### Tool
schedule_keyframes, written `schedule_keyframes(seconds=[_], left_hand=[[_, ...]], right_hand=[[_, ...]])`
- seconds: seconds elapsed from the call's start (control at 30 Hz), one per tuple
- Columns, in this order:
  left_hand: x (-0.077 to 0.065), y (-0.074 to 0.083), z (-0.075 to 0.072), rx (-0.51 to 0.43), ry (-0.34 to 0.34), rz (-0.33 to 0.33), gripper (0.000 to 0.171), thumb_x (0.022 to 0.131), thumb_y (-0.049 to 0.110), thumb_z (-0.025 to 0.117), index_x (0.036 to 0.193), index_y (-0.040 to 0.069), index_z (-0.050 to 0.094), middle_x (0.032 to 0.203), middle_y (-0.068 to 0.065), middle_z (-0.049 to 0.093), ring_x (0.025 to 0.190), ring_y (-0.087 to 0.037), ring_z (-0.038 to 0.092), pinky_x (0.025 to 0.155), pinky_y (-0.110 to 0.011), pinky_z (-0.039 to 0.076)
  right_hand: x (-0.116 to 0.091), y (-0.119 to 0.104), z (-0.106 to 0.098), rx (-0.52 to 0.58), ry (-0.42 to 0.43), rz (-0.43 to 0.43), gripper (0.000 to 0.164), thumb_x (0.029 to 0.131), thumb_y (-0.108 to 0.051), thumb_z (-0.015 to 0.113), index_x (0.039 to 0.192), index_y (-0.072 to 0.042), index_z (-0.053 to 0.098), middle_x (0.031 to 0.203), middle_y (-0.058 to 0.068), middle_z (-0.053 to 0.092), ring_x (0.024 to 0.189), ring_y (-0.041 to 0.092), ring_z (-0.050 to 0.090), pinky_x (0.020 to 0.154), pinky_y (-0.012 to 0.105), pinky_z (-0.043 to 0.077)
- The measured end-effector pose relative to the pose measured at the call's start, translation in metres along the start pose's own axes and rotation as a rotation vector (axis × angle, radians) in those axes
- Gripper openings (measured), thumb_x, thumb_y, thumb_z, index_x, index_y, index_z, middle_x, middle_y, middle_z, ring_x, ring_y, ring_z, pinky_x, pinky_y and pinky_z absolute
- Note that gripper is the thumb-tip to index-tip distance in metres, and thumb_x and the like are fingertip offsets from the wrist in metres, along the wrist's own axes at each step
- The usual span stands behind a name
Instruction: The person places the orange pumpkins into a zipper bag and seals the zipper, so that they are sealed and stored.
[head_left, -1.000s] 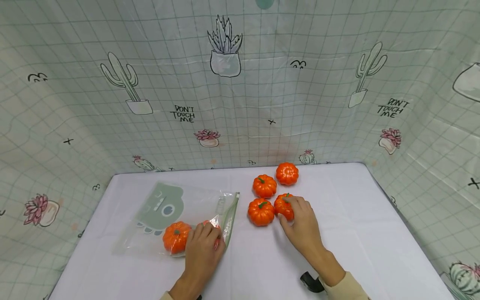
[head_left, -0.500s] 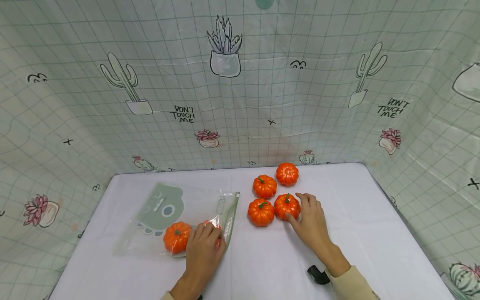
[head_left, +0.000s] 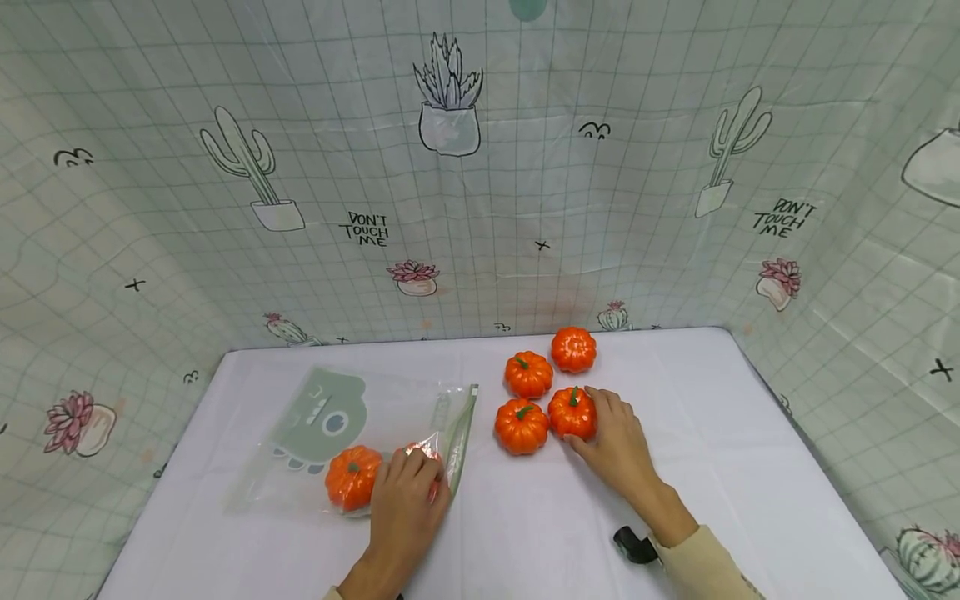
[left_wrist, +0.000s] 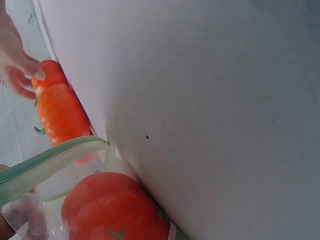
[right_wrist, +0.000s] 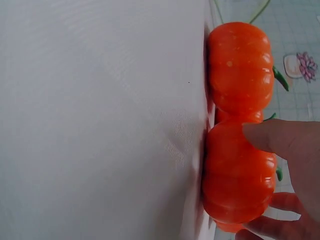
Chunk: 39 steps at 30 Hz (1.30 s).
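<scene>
My left hand (head_left: 405, 504) grips the clear zip bag (head_left: 397, 408) near its open end, fingers curled over the film. Inside the bag lie two small orange pumpkins. One pumpkin (head_left: 353, 478) shows beside the hand; the other (left_wrist: 112, 207) is mostly covered by the hand in the head view. My right hand (head_left: 618, 446) holds a shiny pumpkin (head_left: 570, 413) with a green stem, thumb on the near side and fingers round the far side. That pumpkin stands on the table against another pumpkin (head_left: 521, 427) to its left.
Two more pumpkins stand behind, one left (head_left: 528, 375) and one at the back (head_left: 573, 349). A white cloth covers the table (head_left: 712, 433). Patterned curtain (head_left: 510, 192) walls the back and sides. A black piece (head_left: 634, 546) sits at my right wrist.
My right hand drew back rightward off the near-right pumpkin, then came in again and closed round it. My left hand stays on the bag.
</scene>
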<state>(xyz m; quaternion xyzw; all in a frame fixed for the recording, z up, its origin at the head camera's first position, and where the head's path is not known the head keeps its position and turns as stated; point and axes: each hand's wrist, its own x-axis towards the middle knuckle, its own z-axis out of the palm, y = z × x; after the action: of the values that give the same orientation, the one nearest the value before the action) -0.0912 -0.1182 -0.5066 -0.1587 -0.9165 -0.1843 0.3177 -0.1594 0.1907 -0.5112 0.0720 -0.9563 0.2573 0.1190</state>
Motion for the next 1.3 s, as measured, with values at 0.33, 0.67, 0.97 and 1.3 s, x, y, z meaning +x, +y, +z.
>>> schedule_keyframes(seconds=[0.33,0.67,0.97,1.3], left_hand=[[0.0,0.0,0.0,-0.007,-0.001,-0.003,0.024,0.072,0.005,0.087,0.076,0.013,0.065,0.079,0.0,0.057,0.08,-0.021,0.054,0.071,-0.035,0.042],[-0.001,0.0,-0.001,-0.012,-0.009,-0.001,0.023,0.073,0.006,0.086,0.077,0.013,0.065,0.079,0.0,0.057,0.08,-0.021,0.053,0.073,-0.037,0.044],[-0.001,0.0,-0.003,-0.001,-0.024,-0.017,0.023,0.073,0.006,0.087,0.076,0.013,0.065,0.08,0.001,0.057,0.08,-0.021,0.051,0.072,-0.036,0.043],[-0.001,0.005,-0.005,0.0,-0.073,-0.057,0.021,0.075,0.007,0.087,0.077,0.013,0.067,0.081,0.001,0.058,0.082,-0.02,0.052,0.071,-0.036,0.042]], right_hand=[[0.001,0.0,0.002,-0.003,-0.011,-0.005,0.077,0.08,-0.017,0.092,0.14,0.009,0.051,0.133,0.03,0.06,0.12,0.049,0.057,0.104,0.063,0.046],[0.003,-0.001,-0.003,0.004,-0.051,0.064,0.078,0.08,-0.017,0.092,0.141,0.01,0.052,0.134,0.03,0.062,0.12,0.048,0.057,0.106,0.062,0.046],[0.001,-0.004,-0.013,-0.01,-0.033,0.061,0.08,0.078,-0.02,0.093,0.141,0.01,0.052,0.133,0.03,0.062,0.12,0.048,0.057,0.106,0.062,0.045],[-0.003,-0.021,-0.03,0.021,0.017,0.017,0.08,0.078,-0.018,0.093,0.142,0.007,0.053,0.135,0.027,0.062,0.122,0.046,0.055,0.106,0.061,0.046]])
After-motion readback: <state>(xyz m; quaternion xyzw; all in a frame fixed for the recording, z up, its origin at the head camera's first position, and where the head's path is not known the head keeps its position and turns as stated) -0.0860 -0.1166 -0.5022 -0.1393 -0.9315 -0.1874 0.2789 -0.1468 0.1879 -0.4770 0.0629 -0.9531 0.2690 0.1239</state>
